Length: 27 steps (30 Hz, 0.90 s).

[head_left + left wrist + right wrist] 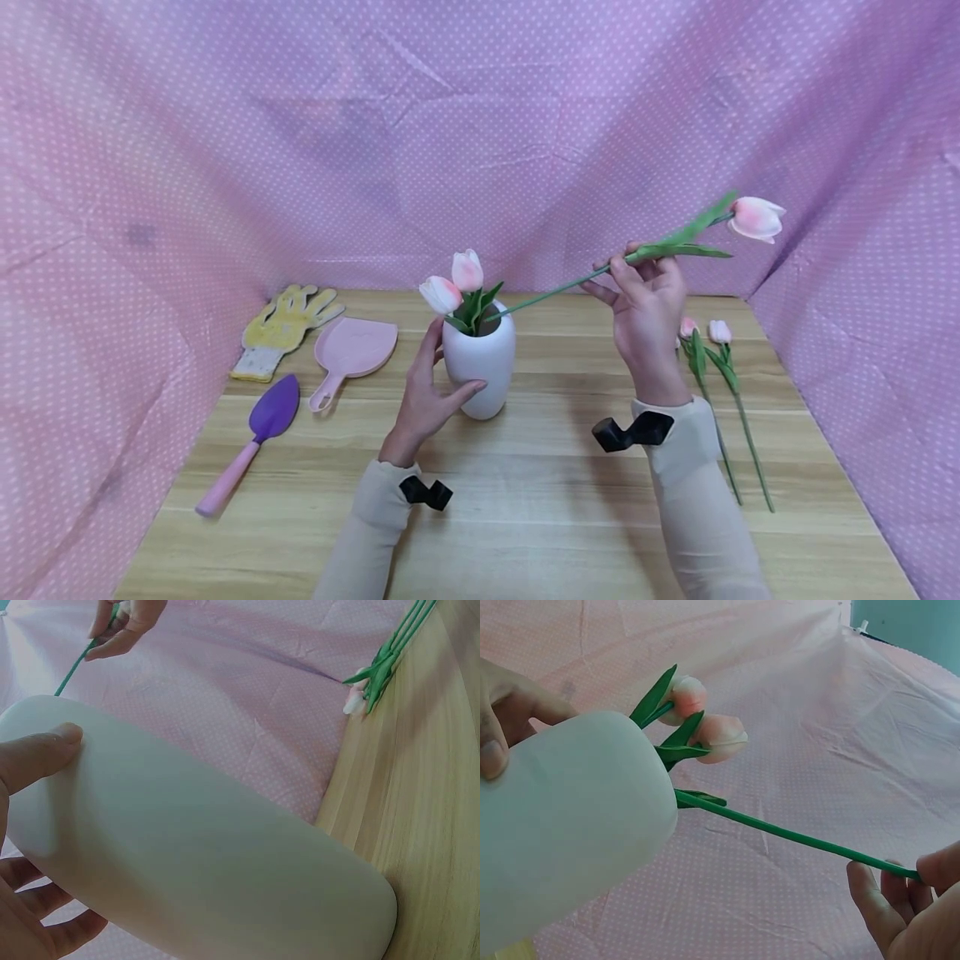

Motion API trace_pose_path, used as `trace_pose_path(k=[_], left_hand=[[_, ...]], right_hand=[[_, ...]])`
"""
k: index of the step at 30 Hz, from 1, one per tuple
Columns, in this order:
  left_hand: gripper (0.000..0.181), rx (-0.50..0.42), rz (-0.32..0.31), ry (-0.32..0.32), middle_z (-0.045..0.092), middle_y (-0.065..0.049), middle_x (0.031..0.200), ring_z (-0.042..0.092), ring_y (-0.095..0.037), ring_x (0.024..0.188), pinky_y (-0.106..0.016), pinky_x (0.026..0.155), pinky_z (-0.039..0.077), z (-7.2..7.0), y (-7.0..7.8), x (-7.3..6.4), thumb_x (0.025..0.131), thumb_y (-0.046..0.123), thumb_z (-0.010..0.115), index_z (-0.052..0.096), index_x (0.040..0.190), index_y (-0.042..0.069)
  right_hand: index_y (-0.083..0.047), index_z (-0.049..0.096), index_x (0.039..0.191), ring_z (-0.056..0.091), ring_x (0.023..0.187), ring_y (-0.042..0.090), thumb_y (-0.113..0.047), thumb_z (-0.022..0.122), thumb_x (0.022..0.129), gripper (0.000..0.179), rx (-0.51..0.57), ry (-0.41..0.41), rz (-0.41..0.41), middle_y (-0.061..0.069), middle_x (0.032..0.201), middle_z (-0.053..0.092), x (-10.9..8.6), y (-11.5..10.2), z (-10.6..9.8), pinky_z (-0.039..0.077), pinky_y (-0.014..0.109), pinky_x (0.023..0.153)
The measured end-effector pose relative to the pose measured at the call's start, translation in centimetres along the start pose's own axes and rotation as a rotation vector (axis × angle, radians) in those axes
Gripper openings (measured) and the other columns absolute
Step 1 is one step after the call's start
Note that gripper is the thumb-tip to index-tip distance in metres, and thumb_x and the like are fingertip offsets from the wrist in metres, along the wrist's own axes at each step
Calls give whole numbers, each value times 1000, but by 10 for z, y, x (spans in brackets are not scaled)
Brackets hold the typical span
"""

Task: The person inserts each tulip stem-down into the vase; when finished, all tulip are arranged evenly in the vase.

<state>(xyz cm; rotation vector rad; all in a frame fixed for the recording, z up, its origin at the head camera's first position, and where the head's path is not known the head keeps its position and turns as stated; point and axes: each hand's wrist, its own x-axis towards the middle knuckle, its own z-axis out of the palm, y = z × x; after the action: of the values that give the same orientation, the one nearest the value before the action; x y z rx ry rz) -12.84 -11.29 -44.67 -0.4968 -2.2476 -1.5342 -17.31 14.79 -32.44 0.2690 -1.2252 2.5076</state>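
Observation:
A white vase (483, 375) stands on the wooden table, and two pink-and-white tulips (467, 271) rise from its mouth. My left hand (429, 392) holds the vase from its left side, thumb across the front and fingers behind, as the left wrist view also shows. Between thumb and fingers my right hand (651, 304) pinches the stem of another tulip (756, 219). This tulip slants up to the right, its bloom beyond the hand. In the right wrist view its green stem (802, 838) reaches the vase's mouth; the stem's lower tip is hidden there.
Two more tulips (738, 400) lie on the table (555, 517) at the right, partly behind the right forearm. Over at the left are a yellow-and-white glove (283, 329), a pink dustpan (358, 346) and a purple trowel (273, 408). Pink dotted cloth (480, 125) surrounds the table.

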Motion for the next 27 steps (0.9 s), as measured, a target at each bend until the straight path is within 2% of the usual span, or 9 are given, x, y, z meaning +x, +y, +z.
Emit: trace_pose_path(k=[8,16,21,27], left_hand=[[104,14,2,2,38,-16,160,50,-40,136,-58,109,46,1,0,0,75,7,87,24,158,8],[104,20,1,-7,38,-15,160,49,-39,137,-57,109,46,1,0,1,76,8,87,24,158,9],[104,18,0,-6,37,-15,160,47,-39,139,-58,109,46,0,0,1,75,7,87,24,158,7],[105,22,10,1,38,-16,160,48,-40,138,-59,108,46,0,0,1,74,6,87,24,158,7]], right_hand=[[-8,59,96,70,76,18,11,61,91,20,-74,-48,-39,3,88,60,2,0,15,64,35,63],[-7,61,98,71,74,17,17,58,90,26,-111,-114,-144,4,87,60,-1,-3,25,64,33,63],[-10,62,98,71,75,14,18,58,88,30,-194,-141,-197,2,85,62,-4,-2,32,64,33,66],[-10,61,101,70,80,11,15,60,90,27,-334,-212,-228,-1,92,60,-9,6,38,64,31,69]])
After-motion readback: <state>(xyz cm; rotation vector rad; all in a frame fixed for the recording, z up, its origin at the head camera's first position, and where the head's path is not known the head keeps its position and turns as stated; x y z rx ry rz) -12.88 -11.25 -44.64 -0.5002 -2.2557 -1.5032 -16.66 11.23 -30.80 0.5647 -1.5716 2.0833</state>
